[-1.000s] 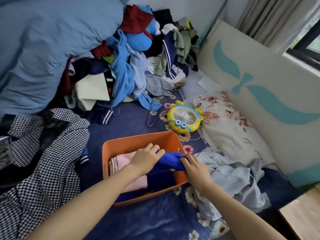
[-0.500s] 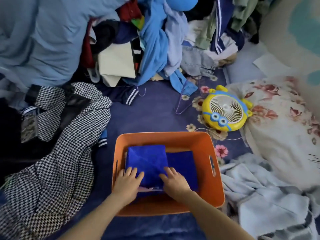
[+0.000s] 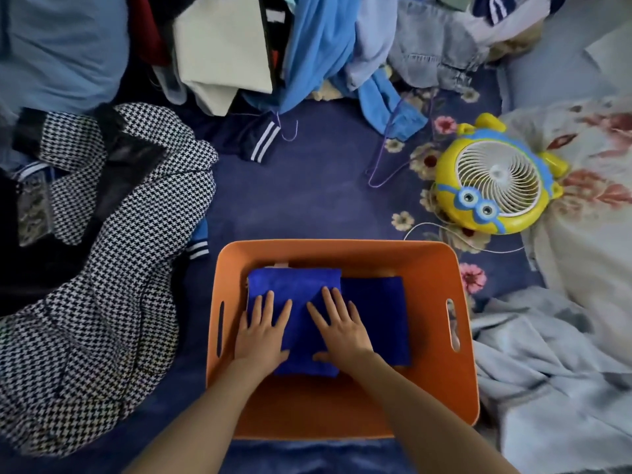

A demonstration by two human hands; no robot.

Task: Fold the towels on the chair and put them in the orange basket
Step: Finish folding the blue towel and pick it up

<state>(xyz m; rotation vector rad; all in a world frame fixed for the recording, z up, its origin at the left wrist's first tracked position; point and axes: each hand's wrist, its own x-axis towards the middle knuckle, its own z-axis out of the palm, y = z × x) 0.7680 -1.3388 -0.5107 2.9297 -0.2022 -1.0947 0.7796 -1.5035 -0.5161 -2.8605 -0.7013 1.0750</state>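
Observation:
The orange basket point(image 3: 441, 336) sits on the bed right below me. Inside lies a folded bright blue towel point(image 3: 301, 289) on the left, and a darker blue folded towel point(image 3: 379, 302) lies beside it on the right. A sliver of pink cloth point(image 3: 281, 265) peeks out behind the bright towel. My left hand point(image 3: 261, 331) lies flat on the bright blue towel, fingers straight. On the same towel my right hand point(image 3: 340, 328) presses flat with fingers spread. No chair is in view.
A houndstooth garment point(image 3: 113, 268) lies left of the basket. A yellow toy-like fan point(image 3: 496, 176) with a white cord lies at the right by a floral pillow point(image 3: 595, 186). A pile of clothes point(image 3: 307, 46) fills the back, with a purple wire hanger point(image 3: 386, 165). Pale blue fabric point(image 3: 547, 371) lies right of the basket.
A second ago both hands held the blue towel over the basket. Now it lies folded inside, with both hands slid forward and flattened on it. The view has tilted down and closer.

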